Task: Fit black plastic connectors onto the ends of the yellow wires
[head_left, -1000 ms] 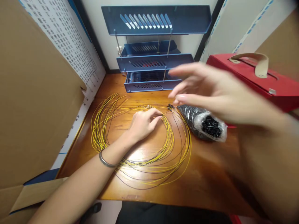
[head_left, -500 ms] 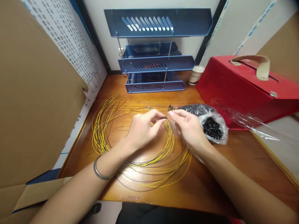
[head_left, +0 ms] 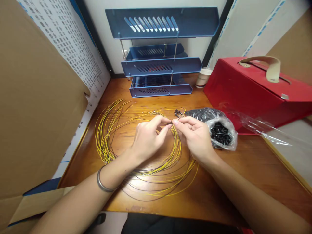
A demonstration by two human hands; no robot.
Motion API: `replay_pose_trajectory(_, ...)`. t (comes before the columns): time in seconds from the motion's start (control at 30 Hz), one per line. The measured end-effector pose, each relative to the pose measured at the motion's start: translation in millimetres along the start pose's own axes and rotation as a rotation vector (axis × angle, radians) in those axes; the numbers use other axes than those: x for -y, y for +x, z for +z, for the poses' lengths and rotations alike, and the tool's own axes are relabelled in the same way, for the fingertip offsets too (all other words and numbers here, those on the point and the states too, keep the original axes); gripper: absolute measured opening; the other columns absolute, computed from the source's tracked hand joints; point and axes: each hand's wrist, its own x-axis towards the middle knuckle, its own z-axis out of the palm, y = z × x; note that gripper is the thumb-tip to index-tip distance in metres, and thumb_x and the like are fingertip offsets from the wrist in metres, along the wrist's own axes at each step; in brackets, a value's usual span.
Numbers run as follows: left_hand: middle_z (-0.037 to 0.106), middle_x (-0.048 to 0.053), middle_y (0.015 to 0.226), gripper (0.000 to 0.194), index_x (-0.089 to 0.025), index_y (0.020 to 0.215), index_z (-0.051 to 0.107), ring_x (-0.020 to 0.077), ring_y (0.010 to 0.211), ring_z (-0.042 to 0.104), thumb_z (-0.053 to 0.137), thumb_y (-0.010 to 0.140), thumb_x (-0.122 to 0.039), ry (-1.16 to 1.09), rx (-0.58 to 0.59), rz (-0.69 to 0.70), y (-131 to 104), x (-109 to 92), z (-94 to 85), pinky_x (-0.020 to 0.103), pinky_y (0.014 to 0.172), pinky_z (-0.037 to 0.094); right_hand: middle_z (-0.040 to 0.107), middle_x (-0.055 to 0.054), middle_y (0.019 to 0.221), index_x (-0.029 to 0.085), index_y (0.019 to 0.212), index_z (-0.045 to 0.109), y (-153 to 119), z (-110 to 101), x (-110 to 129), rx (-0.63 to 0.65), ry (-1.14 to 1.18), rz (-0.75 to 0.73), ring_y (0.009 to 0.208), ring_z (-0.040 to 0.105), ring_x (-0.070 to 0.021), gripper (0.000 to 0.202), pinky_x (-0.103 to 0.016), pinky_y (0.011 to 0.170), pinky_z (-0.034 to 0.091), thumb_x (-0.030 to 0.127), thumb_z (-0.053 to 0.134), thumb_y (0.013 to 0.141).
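Looks to be at fine fingertip work on a small dark piece point(head_left: 171, 122) and a thin wire point(head_left: 182, 115). Pinches the small dark piece narrowly in left hand point(head_left: 147, 138); pinches narrowly in right hand point(head_left: 198, 136) too, apparently on the thin wire. Meets tip to tip over coiled yellow and dark wires point(head_left: 103, 143) on desk point(head_left: 243, 156), beside bag of black pieces point(head_left: 233, 141). Seems to call next for steady, precise alignment.

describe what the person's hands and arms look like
The left hand and right hand are bare, with no gloves or rings visible. No sleeves show on the left forearm or right forearm. A plain grey band circles the left one near the wrist; none shows on the right.
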Motion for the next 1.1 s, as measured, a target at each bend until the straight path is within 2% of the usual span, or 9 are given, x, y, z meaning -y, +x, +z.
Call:
replay_pose_trajectory(0.23, 0.080, 0.002, 0.089, 0.009, -0.019, 0.098, 0.069, 0.0150, 0.073, 0.076, 0.066, 0.093, -0.025, 0.076, -0.017, 0.058, -1.0, 5.2, 1.8, 0.021, 0.060, 0.056, 0.035, 0.010, 0.049, 0.018, 0.075, 0.064, 2.1, 0.4, -2.4, -0.045, 0.080, -0.002, 0.044, 0.025, -0.0061, 0.033, -0.025, 0.043, 0.014, 0.043, 0.084, 0.070)
replay_pose_trajectory(0.5, 0.079, 0.001, 0.083, 0.012, -0.020, 0.101, 0.070, 0.0124, 0.063, 0.073, 0.062, 0.097, -0.027, 0.252, -0.006, 0.169, -2.3, 13.9, 3.0, 0.020, 0.061, 0.053, 0.037, 0.010, 0.051, 0.018, 0.077, 0.062, 3.2, 0.8, -4.4, -0.018, 0.119, 0.089, 0.046, 0.023, -0.0055, 0.036, -0.024, 0.043, 0.011, 0.044, 0.086, 0.068)
replay_pose_trajectory(0.63, 0.079, 0.002, 0.080, 0.015, -0.019, 0.101, 0.070, 0.0131, 0.062, 0.073, 0.060, 0.098, -0.029, 0.337, -0.036, 0.221, -2.9, 14.9, 2.9, 0.020, 0.058, 0.050, 0.037, 0.010, 0.051, 0.020, 0.075, 0.056, 2.4, 2.0, -3.6, -0.010, 0.162, 0.101, 0.045, 0.021, -0.0052, 0.038, -0.025, 0.042, 0.010, 0.043, 0.085, 0.068)
replay_pose_trajectory(0.73, 0.079, 0.002, 0.079, 0.015, -0.020, 0.099, 0.070, 0.0128, 0.059, 0.072, 0.059, 0.098, -0.030, 0.387, -0.047, 0.230, -2.5, 13.9, 2.6, 0.020, 0.055, 0.048, 0.038, 0.011, 0.052, 0.021, 0.075, 0.053, -0.5, 5.3, -5.3, 0.010, 0.179, 0.112, 0.045, 0.020, -0.0051, 0.038, -0.025, 0.043, 0.010, 0.043, 0.084, 0.070)
replay_pose_trajectory(0.87, 0.079, 0.002, 0.079, 0.014, -0.020, 0.099, 0.069, 0.0133, 0.062, 0.074, 0.059, 0.099, -0.030, 0.395, -0.043, 0.233, -1.9, 13.0, 1.9, 0.019, 0.055, 0.047, 0.036, 0.011, 0.052, 0.020, 0.078, 0.058, -0.5, 5.9, -4.6, 0.029, 0.185, 0.147, 0.045, 0.018, -0.0048, 0.036, -0.025, 0.043, 0.009, 0.043, 0.084, 0.070)
replay_pose_trajectory(1.1, 0.079, 0.002, 0.077, 0.016, -0.020, 0.099, 0.068, 0.0133, 0.060, 0.073, 0.057, 0.100, -0.031, 0.427, -0.017, 0.234, -1.9, 13.9, 1.3, 0.020, 0.054, 0.046, 0.035, 0.012, 0.051, 0.021, 0.074, 0.055, 1.8, 4.2, 0.2, 0.008, 0.171, 0.136, 0.045, 0.017, -0.0055, 0.039, -0.026, 0.044, 0.013, 0.045, 0.085, 0.068)
